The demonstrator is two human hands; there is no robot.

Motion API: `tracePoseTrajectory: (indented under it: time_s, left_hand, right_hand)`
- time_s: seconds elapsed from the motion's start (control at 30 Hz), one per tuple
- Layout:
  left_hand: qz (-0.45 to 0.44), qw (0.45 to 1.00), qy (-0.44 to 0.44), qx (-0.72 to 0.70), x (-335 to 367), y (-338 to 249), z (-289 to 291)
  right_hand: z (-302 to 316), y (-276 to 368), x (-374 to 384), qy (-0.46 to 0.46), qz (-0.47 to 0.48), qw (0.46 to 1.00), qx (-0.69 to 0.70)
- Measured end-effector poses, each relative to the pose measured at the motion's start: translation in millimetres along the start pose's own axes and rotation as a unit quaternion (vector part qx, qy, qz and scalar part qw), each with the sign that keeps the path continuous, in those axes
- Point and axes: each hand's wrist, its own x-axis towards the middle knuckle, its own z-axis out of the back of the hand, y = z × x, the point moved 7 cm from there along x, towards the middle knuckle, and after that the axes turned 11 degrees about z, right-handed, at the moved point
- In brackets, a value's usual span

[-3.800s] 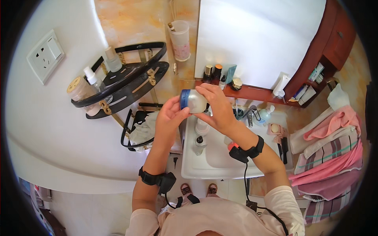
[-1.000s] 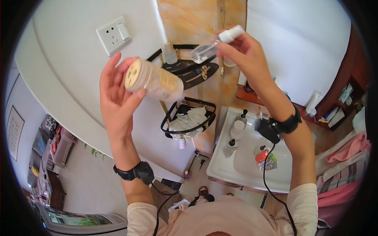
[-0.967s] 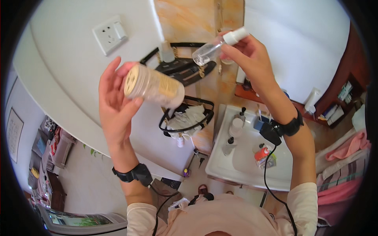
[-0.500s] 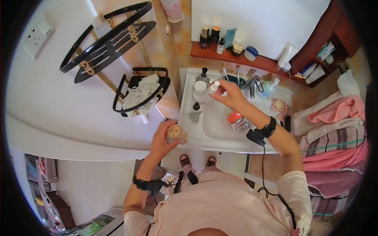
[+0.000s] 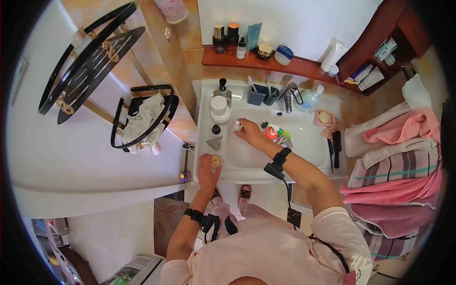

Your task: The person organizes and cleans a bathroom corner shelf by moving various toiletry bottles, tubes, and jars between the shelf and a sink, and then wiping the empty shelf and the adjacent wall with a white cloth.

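Our left grip curls around a yellow-lidded jar at the front-left corner of the sink; our right grip pinches a white-capped bottle farther in. Released partly overhanging, the jar could fall; sloping ceramic might topple the bottle.

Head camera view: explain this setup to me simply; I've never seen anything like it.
There is no robot here. You see a person's two bare hands, filmed by a fisheye camera worn on the head and looking down; its lens bends straight edges.

The left hand holds a jar with a yellowish lid. The right hand pinches a white cap; whatever is below is hidden. Each forearm wears a black band.

On the white sink stand a tap, a blue cup and a pump bottle. An orange bottle sits in the basin.
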Motion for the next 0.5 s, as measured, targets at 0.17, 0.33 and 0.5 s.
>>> tracePoseTrajectory:
  time_s: [0.17,0.33,0.5]
  left_hand:
    - [-0.007,1.0,-0.019,0.01,4,1,-9]
    - [-0.021,0.998,-0.022,0.049,2,-10,-7]
    - [-0.06,0.994,0.082,-0.026,8,-50,-45]
  right_hand:
    - [-13,-8,0,0.001,-0.02,0.999,0.049]
    - [-30,-26,-7,0.003,0.045,0.999,-0.024]
    - [-7,-67,-22,0.072,-0.005,0.994,-0.083]
